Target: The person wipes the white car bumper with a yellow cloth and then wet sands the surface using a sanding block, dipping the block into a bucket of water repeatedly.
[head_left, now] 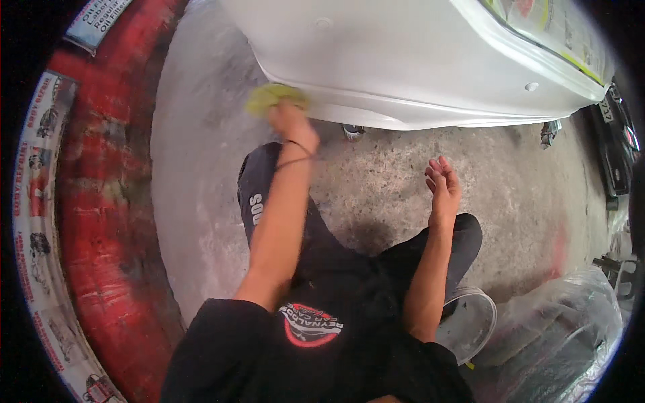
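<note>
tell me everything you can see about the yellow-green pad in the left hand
The yellow-green pad is a small, soft-looking lump, maybe sponge or cloth, blurred by motion. The left hand grips it from below and presses it against the lower edge of the white car panel, above the concrete floor.

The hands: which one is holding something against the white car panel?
The left hand, stretched forward, presses a yellow-green cloth against the lower edge of the white car panel. The right hand hangs open and empty above the concrete floor.
</note>
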